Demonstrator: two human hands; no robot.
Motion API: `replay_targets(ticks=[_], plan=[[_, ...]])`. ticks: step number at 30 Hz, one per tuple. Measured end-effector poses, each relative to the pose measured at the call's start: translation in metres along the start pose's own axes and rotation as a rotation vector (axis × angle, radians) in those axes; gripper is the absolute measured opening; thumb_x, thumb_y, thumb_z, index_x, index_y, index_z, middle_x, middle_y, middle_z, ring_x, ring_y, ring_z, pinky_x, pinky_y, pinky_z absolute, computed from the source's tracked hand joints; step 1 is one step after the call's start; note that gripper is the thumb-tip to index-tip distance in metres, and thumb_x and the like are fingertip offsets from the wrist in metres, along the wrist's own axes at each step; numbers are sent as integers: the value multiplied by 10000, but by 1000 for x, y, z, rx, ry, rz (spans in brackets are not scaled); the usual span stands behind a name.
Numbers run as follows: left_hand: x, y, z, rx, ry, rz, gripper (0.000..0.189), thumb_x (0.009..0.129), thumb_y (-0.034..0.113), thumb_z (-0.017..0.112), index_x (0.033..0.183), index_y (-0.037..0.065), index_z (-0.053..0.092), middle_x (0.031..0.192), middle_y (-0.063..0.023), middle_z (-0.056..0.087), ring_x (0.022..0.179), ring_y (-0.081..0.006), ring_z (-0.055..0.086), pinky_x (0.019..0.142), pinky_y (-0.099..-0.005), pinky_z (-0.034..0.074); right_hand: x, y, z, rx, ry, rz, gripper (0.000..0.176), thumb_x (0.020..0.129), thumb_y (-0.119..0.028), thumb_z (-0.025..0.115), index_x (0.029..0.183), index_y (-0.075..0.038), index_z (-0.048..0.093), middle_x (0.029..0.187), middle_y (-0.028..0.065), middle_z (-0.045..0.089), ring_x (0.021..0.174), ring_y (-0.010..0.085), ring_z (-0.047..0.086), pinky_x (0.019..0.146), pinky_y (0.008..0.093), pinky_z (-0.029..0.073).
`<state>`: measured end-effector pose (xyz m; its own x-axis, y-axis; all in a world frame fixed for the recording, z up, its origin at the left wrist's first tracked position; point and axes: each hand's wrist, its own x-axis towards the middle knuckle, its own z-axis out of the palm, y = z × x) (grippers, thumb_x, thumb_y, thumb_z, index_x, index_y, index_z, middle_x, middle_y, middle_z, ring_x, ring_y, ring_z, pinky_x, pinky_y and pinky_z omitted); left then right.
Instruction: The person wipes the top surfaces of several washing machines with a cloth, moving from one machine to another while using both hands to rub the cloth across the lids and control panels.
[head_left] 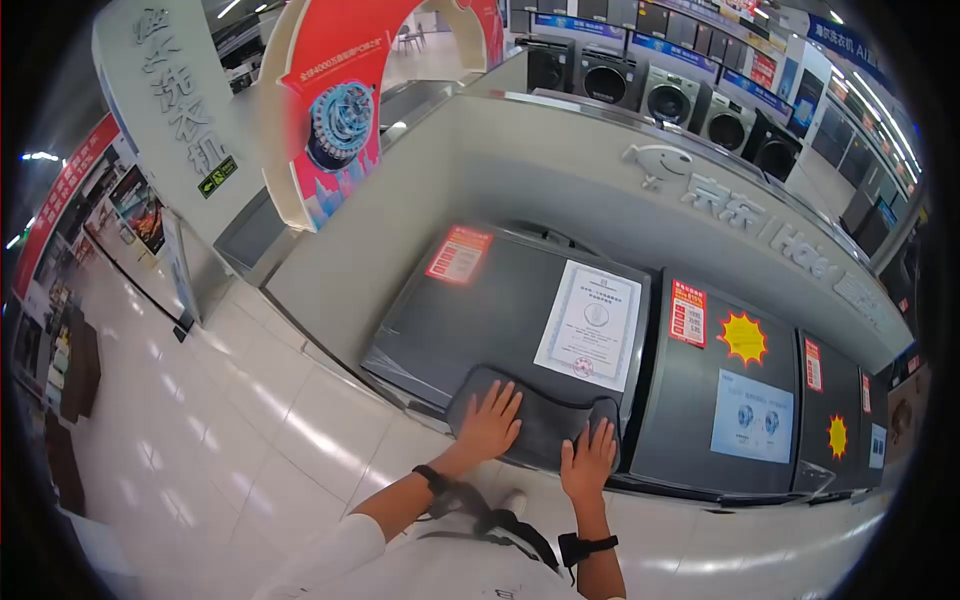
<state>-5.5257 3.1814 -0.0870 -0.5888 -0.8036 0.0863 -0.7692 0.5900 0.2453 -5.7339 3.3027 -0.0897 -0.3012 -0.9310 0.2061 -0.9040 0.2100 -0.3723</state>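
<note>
My left hand (488,418) rests flat with fingers spread on the left part of a dark grey, pad-like item (537,414) with a rounded outline and a dip in its far edge. My right hand (590,455) lies on the right end of the same item, fingers stretched out and pointing away from me. Beneath it is the dark top of a washing machine (480,315), at its front edge. A certificate sheet (592,322) lies on that top just beyond my hands, and a red and white price card (460,255) sits at its far left corner.
More dark machine tops (745,390) stand in a row to the right, carrying cards and yellow star stickers (743,339). A low grey partition (600,165) runs behind them. Front-loading washers (670,97) line the back. Tiled floor (240,430) stretches to the left.
</note>
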Motion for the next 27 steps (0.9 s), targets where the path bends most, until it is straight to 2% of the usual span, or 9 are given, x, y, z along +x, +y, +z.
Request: replay_targets(ticks=[4, 7, 8, 10, 15, 18, 21, 27], plan=[[-7, 1, -1, 20, 3, -39, 631, 999, 381, 500, 1546, 83, 405, 1657, -152, 282, 1557, -366, 190, 1140, -698, 272, 0, -5, -7, -37, -53, 69, 675, 1002, -456, 490, 1448, 50, 508, 1577, 341, 328, 1483, 519, 267, 1178, 633, 231], [8, 4, 0, 42, 2, -54, 631, 1001, 384, 499, 1546, 81, 402, 1657, -159, 279, 1559, -370, 179, 1138, -696, 276, 21, -19, -11, -44, -80, 30, 671, 993, -447, 504, 1444, 50, 510, 1570, 336, 346, 1481, 514, 275, 1181, 638, 223], [15, 2, -3, 45, -8, -52, 632, 1002, 387, 499, 1546, 80, 401, 1656, -162, 279, 1559, -371, 177, 1136, -696, 280, 26, -14, 1, -96, -34, -43, 666, 990, -439, 509, 1446, 46, 510, 1559, 329, 370, 1481, 508, 281, 1181, 648, 219], [20, -5, -5, 57, -16, -29, 635, 1004, 393, 499, 1547, 78, 398, 1655, -169, 277, 1559, -375, 172, 1132, -695, 284, 31, -10, 12, -103, -8, -67, 662, 990, -435, 511, 1449, 42, 509, 1554, 324, 383, 1479, 505, 287, 1177, 651, 225], [-8, -11, 2, 81, 46, 37, 647, 1004, 406, 504, 1548, 73, 393, 1651, -182, 274, 1554, -385, 180, 1120, -694, 298, 4, -8, 18, -118, 39, -89, 662, 995, -427, 505, 1453, 51, 498, 1555, 316, 386, 1479, 504, 289, 1174, 647, 226], [-23, -9, 2, 55, -10, 41, 651, 1003, 409, 506, 1547, 69, 392, 1652, -187, 267, 1549, -386, 193, 1118, -691, 303, -9, -7, 11, -133, -1, -101, 684, 996, -437, 509, 1462, 63, 477, 1564, 324, 365, 1475, 511, 291, 1170, 649, 232], [-18, -12, 2, 76, 50, 69, 656, 998, 414, 510, 1542, 66, 396, 1647, -190, 275, 1545, -385, 205, 1115, -692, 309, -3, -6, 17, -148, 7, -99, 689, 997, -440, 513, 1467, 62, 470, 1567, 325, 359, 1476, 510, 290, 1173, 646, 230], [21, -13, 0, 20, 13, 2, 654, 988, 412, 514, 1533, 66, 410, 1649, -187, 282, 1550, -382, 194, 1131, -700, 276, 38, -13, 21, -167, 30, -25, 674, 999, -435, 520, 1477, 38, 470, 1571, 306, 370, 1477, 480, 309, 1174, 630, 240]])
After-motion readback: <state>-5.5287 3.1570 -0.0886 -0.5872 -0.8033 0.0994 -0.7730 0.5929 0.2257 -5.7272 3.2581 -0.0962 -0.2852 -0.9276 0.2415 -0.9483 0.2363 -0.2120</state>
